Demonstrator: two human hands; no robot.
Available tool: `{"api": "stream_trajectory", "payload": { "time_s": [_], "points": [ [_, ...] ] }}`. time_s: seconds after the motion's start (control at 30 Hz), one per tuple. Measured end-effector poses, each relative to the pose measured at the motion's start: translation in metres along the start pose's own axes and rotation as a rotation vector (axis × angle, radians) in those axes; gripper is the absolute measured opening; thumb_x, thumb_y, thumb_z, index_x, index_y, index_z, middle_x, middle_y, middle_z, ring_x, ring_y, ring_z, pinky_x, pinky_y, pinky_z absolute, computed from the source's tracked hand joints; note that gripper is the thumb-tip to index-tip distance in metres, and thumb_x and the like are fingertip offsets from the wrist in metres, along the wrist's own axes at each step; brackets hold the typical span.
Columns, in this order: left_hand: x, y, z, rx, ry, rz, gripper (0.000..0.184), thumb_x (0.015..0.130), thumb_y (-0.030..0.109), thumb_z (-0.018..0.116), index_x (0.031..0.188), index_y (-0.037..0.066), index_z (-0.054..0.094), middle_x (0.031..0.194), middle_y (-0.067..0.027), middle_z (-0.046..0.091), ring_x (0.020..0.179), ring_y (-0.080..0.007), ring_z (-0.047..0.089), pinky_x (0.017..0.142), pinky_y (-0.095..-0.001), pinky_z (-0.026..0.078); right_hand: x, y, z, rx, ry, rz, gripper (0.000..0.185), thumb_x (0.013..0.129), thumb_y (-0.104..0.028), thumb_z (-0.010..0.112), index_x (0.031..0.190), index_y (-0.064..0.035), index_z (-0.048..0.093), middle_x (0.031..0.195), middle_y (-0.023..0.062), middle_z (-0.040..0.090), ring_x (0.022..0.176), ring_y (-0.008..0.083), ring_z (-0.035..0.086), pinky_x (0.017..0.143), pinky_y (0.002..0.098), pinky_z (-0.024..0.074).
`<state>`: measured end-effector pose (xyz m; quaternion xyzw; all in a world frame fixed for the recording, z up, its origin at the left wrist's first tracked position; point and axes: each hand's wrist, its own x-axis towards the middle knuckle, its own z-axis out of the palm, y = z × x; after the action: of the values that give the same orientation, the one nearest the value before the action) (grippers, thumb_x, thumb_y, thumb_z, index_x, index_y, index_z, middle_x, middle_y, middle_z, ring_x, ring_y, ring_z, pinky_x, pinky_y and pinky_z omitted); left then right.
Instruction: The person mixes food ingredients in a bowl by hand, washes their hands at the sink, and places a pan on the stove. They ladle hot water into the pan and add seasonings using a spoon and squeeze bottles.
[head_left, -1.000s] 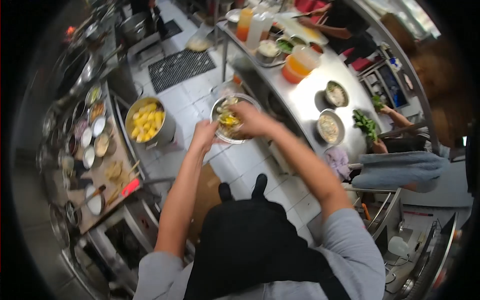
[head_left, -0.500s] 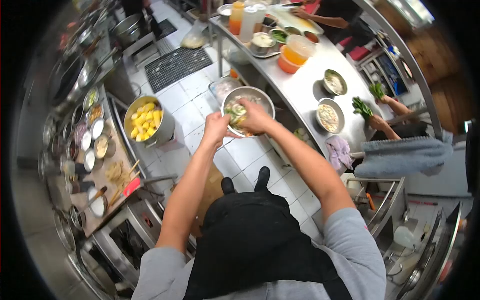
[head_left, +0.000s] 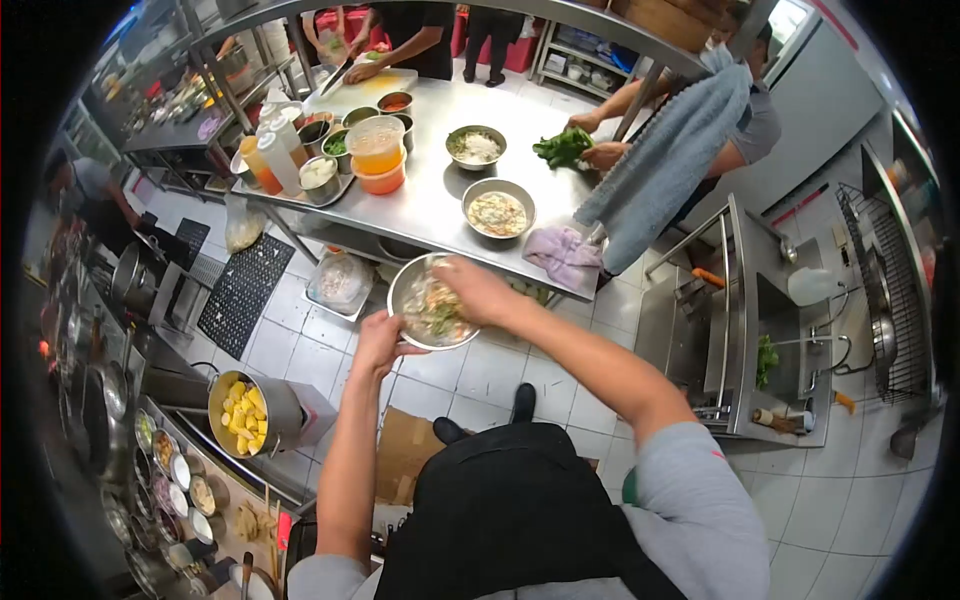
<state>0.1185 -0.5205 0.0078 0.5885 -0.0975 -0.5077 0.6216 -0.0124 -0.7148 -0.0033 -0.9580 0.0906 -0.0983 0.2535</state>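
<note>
A metal mixing bowl (head_left: 396, 292) hangs over the floor just in front of the steel table, tilted toward me. Its food mixture shows white, green and orange bits (head_left: 435, 310). My left hand (head_left: 378, 342) is closed on the bowl's near-left rim. Reaching in from the right, my right hand (head_left: 472, 290) is inside the bowl against the mixture; its fingertips are smeared and partly hidden. On the table beyond stand a bowl of chopped mixture (head_left: 498, 214) and a bowl with white food on top (head_left: 476, 148).
The steel table (head_left: 440, 218) carries squeeze bottles (head_left: 282, 165), stacked tubs (head_left: 378, 160) and a purple cloth (head_left: 562, 252). A co-worker's hands (head_left: 600, 150) hold leafy greens (head_left: 563, 148). Lower left are a pot of yellow chunks (head_left: 240, 412) and cardboard (head_left: 408, 452). A sink unit (head_left: 745, 330) stands right.
My view has swung right, bringing the table and sink further into sight. The bowl now appears lower and more to the left, with both hands still at it.
</note>
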Motion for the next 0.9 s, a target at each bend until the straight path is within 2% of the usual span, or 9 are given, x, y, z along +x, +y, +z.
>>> {"api": "stream_trajectory", "payload": {
  "time_s": [0.13,0.23,0.33,0.37,0.47,0.6,0.73,0.83,0.9],
  "points": [
    [0.01,-0.016,0.081,0.116,-0.138,0.081,0.025,0.09,0.001,0.048,0.106,-0.015,0.06,0.099,-0.0207,0.068,0.08,-0.0309,0.072,0.061,-0.0421,0.068,-0.07,-0.015,-0.048,0.071,-0.043,0.344,0.082,0.065,-0.006,0.078,0.141,-0.0092,0.047,0.137,0.0226,0.048,0.127,0.042,0.05,0.107,0.0448,0.0443],
    [0.018,-0.042,0.151,0.08,-0.185,0.011,0.021,0.089,0.003,0.049,0.1,-0.01,0.06,0.092,-0.0138,0.065,0.076,-0.0245,0.069,0.062,-0.0422,0.067,-0.102,0.056,-0.05,-0.011,0.157,0.475,0.079,0.068,-0.005,0.076,0.142,-0.0078,0.047,0.136,0.0219,0.05,0.127,0.0414,0.05,0.109,0.0447,0.0424],
    [0.026,-0.055,0.205,0.086,-0.266,-0.031,0.02,0.089,0.003,0.049,0.1,-0.01,0.06,0.09,-0.0129,0.064,0.075,-0.0238,0.069,0.063,-0.0425,0.067,-0.173,0.064,-0.096,-0.058,0.156,0.286,0.074,0.071,-0.005,0.073,0.14,-0.0063,0.049,0.134,0.0215,0.053,0.125,0.0408,0.052,0.108,0.0441,0.0421],
    [0.029,-0.061,0.222,0.122,-0.307,-0.047,0.02,0.089,0.003,0.049,0.1,-0.01,0.06,0.089,-0.0124,0.064,0.075,-0.0237,0.068,0.063,-0.0428,0.067,-0.198,0.067,-0.125,0.065,0.044,0.197,0.069,0.072,-0.009,0.074,0.137,-0.0056,0.052,0.133,0.0219,0.055,0.125,0.0392,0.052,0.107,0.0438,0.0426],
    [0.016,-0.08,0.289,0.176,-0.454,-0.09,0.018,0.09,0.004,0.049,0.098,-0.009,0.059,0.087,-0.0117,0.063,0.075,-0.0239,0.068,0.064,-0.0435,0.067,-0.252,0.086,-0.153,0.008,0.205,0.289,0.064,0.073,-0.014,0.074,0.134,-0.0062,0.056,0.131,0.0206,0.057,0.125,0.0368,0.053,0.106,0.0433,0.0433],
    [0.018,-0.131,0.359,0.19,-0.527,-0.124,0.017,0.09,0.004,0.05,0.093,-0.009,0.06,0.086,-0.0122,0.062,0.075,-0.0244,0.068,0.061,-0.0426,0.068,-0.31,0.129,-0.165,-0.188,-0.261,0.467,0.057,0.075,-0.019,0.075,0.128,-0.0051,0.058,0.129,0.0168,0.058,0.123,0.0364,0.054,0.103,0.0432,0.046],
    [0.006,-0.159,0.401,0.189,-0.489,-0.101,0.017,0.09,0.004,0.05,0.094,-0.01,0.06,0.087,-0.0139,0.064,0.072,-0.0264,0.069,0.056,-0.0426,0.067,-0.403,0.146,-0.181,-0.22,0.265,0.422,0.054,0.074,-0.011,0.073,0.126,-0.0045,0.058,0.117,0.022,0.062,0.118,0.0401,0.056,0.1,0.044,0.0468],
    [-0.011,-0.176,0.442,0.186,-0.521,-0.059,0.019,0.09,0.003,0.05,0.097,-0.011,0.061,0.09,-0.0167,0.066,0.07,-0.0288,0.071,0.053,-0.0423,0.066,-0.421,0.156,-0.154,0.025,0.298,0.694,0.061,0.072,-0.014,0.074,0.129,-0.0035,0.055,0.117,0.0239,0.062,0.115,0.0414,0.058,0.099,0.0448,0.0478],
    [-0.017,-0.189,0.457,0.129,-0.475,-0.142,0.011,0.09,0.003,0.055,0.092,-0.007,0.057,0.089,-0.0163,0.062,0.074,-0.0312,0.069,0.056,-0.0488,0.066,-0.426,0.164,-0.157,0.163,0.352,0.875,0.066,0.072,-0.012,0.073,0.134,-0.0045,0.052,0.119,0.0255,0.061,0.115,0.0421,0.059,0.099,0.0449,0.0478]
  ]
}}
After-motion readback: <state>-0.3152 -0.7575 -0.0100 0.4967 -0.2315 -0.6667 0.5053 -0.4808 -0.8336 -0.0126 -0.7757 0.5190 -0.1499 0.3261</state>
